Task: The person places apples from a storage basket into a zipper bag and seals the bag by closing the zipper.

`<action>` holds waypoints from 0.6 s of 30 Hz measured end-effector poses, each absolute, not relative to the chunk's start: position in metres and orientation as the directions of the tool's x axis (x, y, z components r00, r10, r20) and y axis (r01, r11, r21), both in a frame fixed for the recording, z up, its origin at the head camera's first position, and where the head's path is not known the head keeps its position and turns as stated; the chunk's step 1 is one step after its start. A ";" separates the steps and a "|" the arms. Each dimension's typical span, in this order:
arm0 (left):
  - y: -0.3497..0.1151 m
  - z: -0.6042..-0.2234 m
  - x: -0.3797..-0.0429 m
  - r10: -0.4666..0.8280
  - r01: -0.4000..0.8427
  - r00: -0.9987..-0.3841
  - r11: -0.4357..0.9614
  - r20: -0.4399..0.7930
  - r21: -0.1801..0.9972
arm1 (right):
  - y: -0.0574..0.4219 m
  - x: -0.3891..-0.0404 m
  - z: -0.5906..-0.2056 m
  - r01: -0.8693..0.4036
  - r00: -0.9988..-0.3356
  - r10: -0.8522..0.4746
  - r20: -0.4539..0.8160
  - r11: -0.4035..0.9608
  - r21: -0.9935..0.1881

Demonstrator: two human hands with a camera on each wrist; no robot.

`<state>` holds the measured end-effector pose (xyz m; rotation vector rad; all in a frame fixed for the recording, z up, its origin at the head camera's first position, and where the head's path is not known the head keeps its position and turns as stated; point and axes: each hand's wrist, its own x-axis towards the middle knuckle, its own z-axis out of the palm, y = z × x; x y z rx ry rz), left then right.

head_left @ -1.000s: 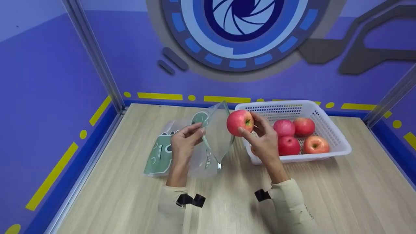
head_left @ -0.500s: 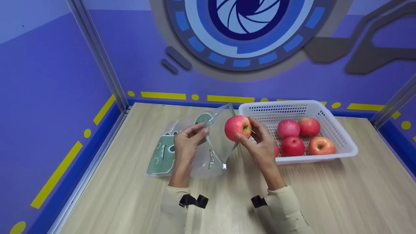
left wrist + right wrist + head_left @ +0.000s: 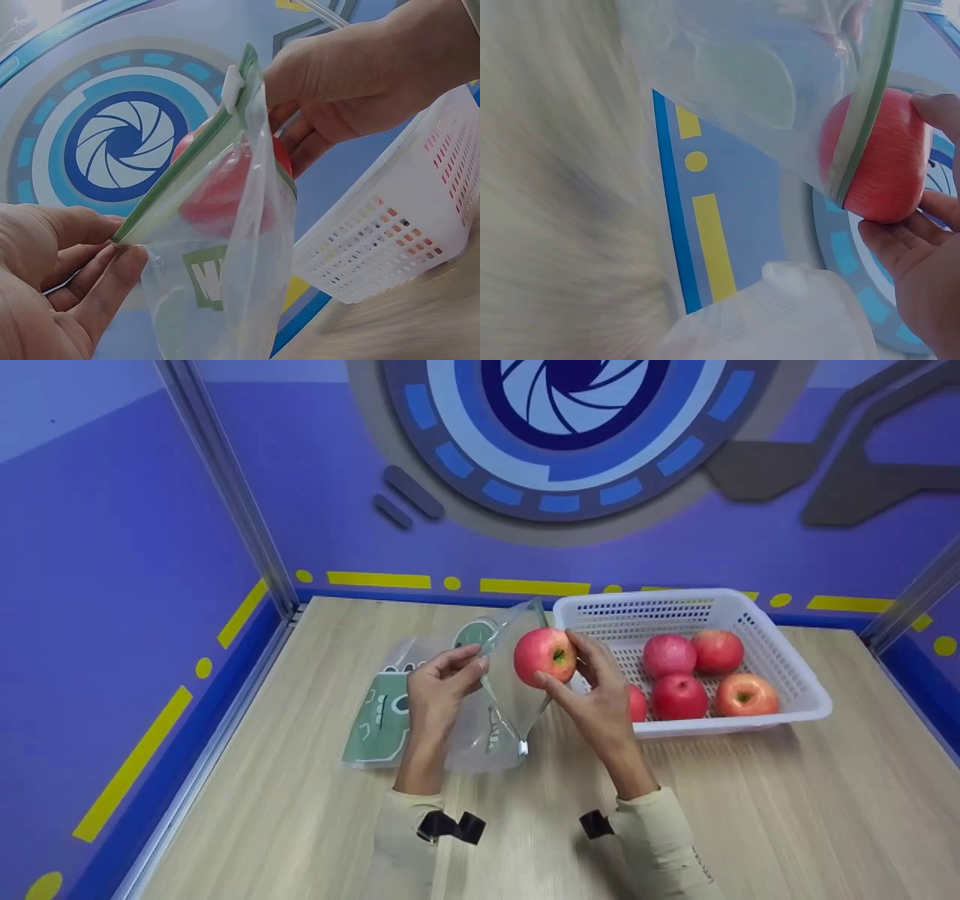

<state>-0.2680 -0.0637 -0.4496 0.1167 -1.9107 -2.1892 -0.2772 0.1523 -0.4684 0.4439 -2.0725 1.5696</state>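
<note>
My left hand (image 3: 436, 690) pinches the green-edged rim of a clear slider zip bag (image 3: 480, 750) between thumb and fingers. The bag's mouth gapes toward the right, its white slider (image 3: 523, 748) at the near end. A red apple (image 3: 536, 656) is gripped in my right hand (image 3: 604, 697), fingers behind it and thumb in front. In the right wrist view, one side of this apple (image 3: 889, 161) shows through the plastic past the green rim, the rest outside. Through the bag wall, the left wrist view shows the apple's red skin (image 3: 225, 195).
A white perforated basket (image 3: 720, 725) with several apples (image 3: 679, 697) stands on the right of the wooden table (image 3: 300, 825). Flat plastic with a green cartoon print (image 3: 375, 724) lies left of my left hand. Blue panels (image 3: 322, 495) close off the back and sides.
My right hand has brought the apple leftward and slightly down, from beside the bag's mouth into its opening. My left hand keeps its pinch on the rim. The head view has shifted slightly.
</note>
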 end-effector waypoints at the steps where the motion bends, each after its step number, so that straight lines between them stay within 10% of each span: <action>1: -0.063 -0.450 -0.268 -0.225 0.116 -0.971 -0.116 0.088 0.987 | 0.152 -0.277 -0.469 -0.541 -0.818 0.030 0.574 0.297 -0.787; 18: -0.049 -0.450 -0.265 -0.208 0.132 -0.972 -0.113 0.107 0.985 | 0.152 -0.275 -0.471 -0.607 -0.739 -0.101 0.666 0.527 -0.594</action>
